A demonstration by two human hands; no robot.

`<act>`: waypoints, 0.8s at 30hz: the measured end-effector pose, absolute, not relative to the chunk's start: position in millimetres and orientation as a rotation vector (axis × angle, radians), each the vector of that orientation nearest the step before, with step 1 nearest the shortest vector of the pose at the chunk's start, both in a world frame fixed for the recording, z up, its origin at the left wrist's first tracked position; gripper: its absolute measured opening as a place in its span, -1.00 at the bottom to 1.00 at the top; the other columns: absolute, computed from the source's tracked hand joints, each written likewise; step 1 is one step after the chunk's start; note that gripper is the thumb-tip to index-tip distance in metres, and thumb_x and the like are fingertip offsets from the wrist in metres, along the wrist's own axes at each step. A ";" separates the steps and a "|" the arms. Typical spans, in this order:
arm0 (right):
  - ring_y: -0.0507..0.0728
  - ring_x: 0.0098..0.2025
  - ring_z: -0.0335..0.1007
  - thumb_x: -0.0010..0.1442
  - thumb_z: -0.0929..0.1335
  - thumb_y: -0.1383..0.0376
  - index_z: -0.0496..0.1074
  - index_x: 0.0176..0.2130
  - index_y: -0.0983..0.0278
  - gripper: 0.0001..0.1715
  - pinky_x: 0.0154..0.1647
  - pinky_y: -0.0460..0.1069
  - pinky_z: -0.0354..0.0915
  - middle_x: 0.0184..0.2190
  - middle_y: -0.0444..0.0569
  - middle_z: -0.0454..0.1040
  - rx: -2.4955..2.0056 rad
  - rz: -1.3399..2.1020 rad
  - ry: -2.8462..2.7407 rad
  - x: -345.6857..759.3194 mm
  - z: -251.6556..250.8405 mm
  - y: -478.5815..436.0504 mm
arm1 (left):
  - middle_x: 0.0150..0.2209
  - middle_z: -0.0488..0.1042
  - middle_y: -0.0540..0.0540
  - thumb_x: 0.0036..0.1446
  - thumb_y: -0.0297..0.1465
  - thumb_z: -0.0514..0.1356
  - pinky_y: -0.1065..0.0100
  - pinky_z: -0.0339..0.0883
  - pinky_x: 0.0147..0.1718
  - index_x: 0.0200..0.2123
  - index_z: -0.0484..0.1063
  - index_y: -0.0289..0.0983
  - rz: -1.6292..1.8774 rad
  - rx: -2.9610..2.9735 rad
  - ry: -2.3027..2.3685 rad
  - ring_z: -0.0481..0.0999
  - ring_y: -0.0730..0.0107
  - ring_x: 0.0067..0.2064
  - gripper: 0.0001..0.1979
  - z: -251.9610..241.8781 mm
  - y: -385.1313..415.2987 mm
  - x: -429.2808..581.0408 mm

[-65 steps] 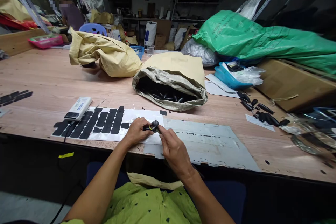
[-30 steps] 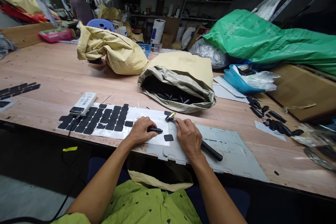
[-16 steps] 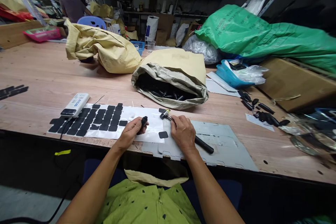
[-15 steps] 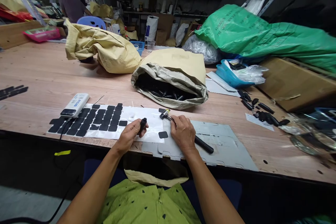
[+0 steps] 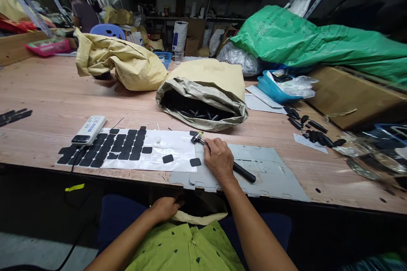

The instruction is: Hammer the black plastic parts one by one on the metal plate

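Observation:
A hammer (image 5: 244,172) with a small metal head and black handle lies low over the grey sheet (image 5: 270,169), my right hand (image 5: 219,159) closed around it. My left hand (image 5: 165,208) is down below the table edge, at the mouth of an open yellow bag (image 5: 203,219) on my lap. Its fingertips dip into the dark opening, so what they hold, if anything, is hidden. Black rounded-square pieces (image 5: 136,144) cover much of the white backing sheet (image 5: 178,139). A loose black piece (image 5: 168,159) lies left of the hammer head.
An open sack (image 5: 203,120) of black parts lies mid-table, beside another yellow sack (image 5: 140,65). A white device (image 5: 90,129) with a cable sits left. To the right are black handles (image 5: 318,135), a blue basket (image 5: 273,87) and a cardboard box (image 5: 356,93). One person (image 5: 84,15) is at the back left.
My left hand has moved down from above the white sheet to the bag on my lap; the black cylindrical part it held is out of sight. My right hand stays on the hammer.

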State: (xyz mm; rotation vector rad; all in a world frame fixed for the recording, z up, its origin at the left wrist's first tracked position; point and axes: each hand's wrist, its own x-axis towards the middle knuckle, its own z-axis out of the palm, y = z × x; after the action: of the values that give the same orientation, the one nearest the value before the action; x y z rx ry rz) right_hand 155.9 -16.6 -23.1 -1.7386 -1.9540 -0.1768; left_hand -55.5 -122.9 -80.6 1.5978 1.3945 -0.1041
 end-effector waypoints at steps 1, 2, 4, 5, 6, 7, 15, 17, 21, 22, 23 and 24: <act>0.13 -0.21 0.23 0.25 0.30 0.33 0.50 -0.05 0.24 -0.71 -0.22 -0.01 0.11 -0.24 -0.03 0.43 -1.738 -0.179 -1.956 156.0 -23.2 -16.5 | 0.17 0.44 -0.16 0.24 -0.24 0.10 0.08 0.27 0.11 0.23 0.33 -0.09 -0.120 1.636 1.384 0.43 -0.03 0.17 -0.51 -84.1 -125.7 -54.4; 0.13 -0.21 0.23 0.25 0.30 0.33 0.50 -0.05 0.24 -0.71 -0.23 -0.02 0.10 -0.24 -0.02 0.43 -1.738 -0.183 -1.956 156.0 -23.3 -16.4 | 0.19 0.43 -0.18 0.22 -0.26 0.11 0.06 0.27 0.11 0.24 0.32 -0.11 -0.122 1.679 1.358 0.41 -0.04 0.19 -0.49 -83.8 -128.2 -53.1; 0.13 -0.22 0.22 0.25 0.29 0.33 0.49 -0.05 0.25 -0.71 -0.23 -0.02 0.10 -0.24 -0.02 0.43 -1.740 -0.190 -1.958 155.9 -23.4 -16.4 | 0.16 0.46 -0.22 0.20 -0.29 0.14 0.07 0.28 0.11 0.21 0.37 -0.16 -0.096 1.759 1.282 0.42 -0.05 0.18 -0.51 -71.4 -130.6 -49.7; 0.13 -0.22 0.22 0.26 0.29 0.33 0.49 -0.05 0.25 -0.71 -0.23 -0.02 0.10 -0.24 -0.02 0.43 -1.740 -0.195 -1.958 155.7 -23.3 -16.4 | 0.11 0.49 -0.23 0.18 -0.29 0.16 0.09 0.31 0.08 0.16 0.43 -0.18 -0.072 1.794 1.225 0.45 -0.04 0.14 -0.53 -59.9 -130.2 -48.0; 0.12 -0.22 0.22 0.26 0.29 0.33 0.49 -0.05 0.25 -0.71 -0.24 -0.02 0.09 -0.24 -0.02 0.42 -1.741 -0.200 -1.959 155.4 -23.3 -16.4 | 0.04 0.54 -0.22 0.17 -0.28 0.19 0.13 0.34 0.04 0.11 0.48 -0.19 -0.037 1.818 1.140 0.50 -0.02 0.08 -0.57 -45.7 -128.4 -46.6; 0.13 -0.22 0.21 0.26 0.29 0.33 0.49 -0.05 0.25 -0.71 -0.24 -0.02 0.09 -0.25 -0.02 0.42 -1.743 -0.207 -1.961 155.0 -23.2 -16.5 | -0.03 0.57 -0.20 0.15 -0.27 0.22 0.19 0.38 -0.03 0.05 0.52 -0.20 0.003 1.824 1.024 0.54 0.03 0.00 -0.61 -29.6 -124.9 -45.5; 0.13 -0.22 0.20 0.25 0.29 0.32 0.48 -0.07 0.23 -0.74 -0.24 0.00 0.06 -0.26 -0.03 0.41 -1.771 -0.238 -1.953 153.2 -24.4 -16.0 | -0.16 0.58 -0.13 0.23 -0.21 0.20 0.31 0.40 -0.17 -0.07 0.54 -0.28 0.533 1.716 0.824 0.54 0.28 -0.18 -0.68 51.7 -19.3 -41.2; 0.13 -0.21 0.20 0.25 0.30 0.31 0.48 -0.08 0.22 -0.75 -0.23 -0.01 0.06 -0.26 -0.03 0.40 -1.766 -0.226 -1.950 153.6 -24.3 -15.6 | -0.14 0.55 -0.15 0.26 -0.27 0.15 0.28 0.39 -0.14 -0.09 0.53 -0.27 0.761 1.841 1.132 0.50 0.27 -0.15 -0.73 46.3 24.3 -35.6; 0.13 -0.19 0.21 0.23 0.30 0.33 0.48 -0.10 0.23 -0.75 -0.23 0.00 0.07 -0.25 -0.02 0.41 -1.743 -0.189 -1.955 154.0 -21.8 -15.5 | -0.01 0.47 -0.18 0.26 -0.40 0.13 0.16 0.25 0.04 -0.06 0.51 -0.25 0.887 2.151 1.579 0.38 0.17 0.03 -0.77 31.5 99.1 -22.7; 0.13 -0.19 0.21 0.23 0.30 0.34 0.48 -0.10 0.23 -0.75 -0.23 0.00 0.08 -0.25 -0.02 0.41 -1.740 -0.182 -1.956 154.0 -21.1 -15.6 | 0.02 0.45 -0.18 0.26 -0.40 0.13 0.12 0.20 0.07 -0.04 0.50 -0.24 0.842 2.215 1.640 0.35 0.14 0.07 -0.76 29.3 111.6 -20.4; 0.13 -0.19 0.22 0.23 0.30 0.34 0.48 -0.09 0.24 -0.75 -0.23 0.00 0.08 -0.24 -0.02 0.41 -1.739 -0.177 -1.956 153.9 -20.4 -15.7 | 0.02 0.45 -0.19 0.27 -0.39 0.13 0.10 0.17 0.08 -0.03 0.49 -0.24 0.776 2.267 1.690 0.32 0.10 0.09 -0.76 27.6 121.3 -18.7; 0.13 -0.19 0.22 0.23 0.29 0.34 0.48 -0.10 0.24 -0.75 -0.23 0.00 0.08 -0.25 -0.01 0.41 -1.741 -0.174 -1.954 153.8 -19.9 -15.7 | 0.01 0.45 -0.19 0.27 -0.38 0.13 0.07 0.16 0.07 -0.03 0.49 -0.23 0.697 2.313 1.728 0.29 0.06 0.10 -0.75 26.3 128.3 -17.5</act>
State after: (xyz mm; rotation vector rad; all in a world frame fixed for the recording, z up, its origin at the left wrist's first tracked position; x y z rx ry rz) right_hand 153.8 -15.7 -19.9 -1.7410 -1.9539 -0.1738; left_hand -17.5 128.3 26.3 2.3127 1.7282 0.6969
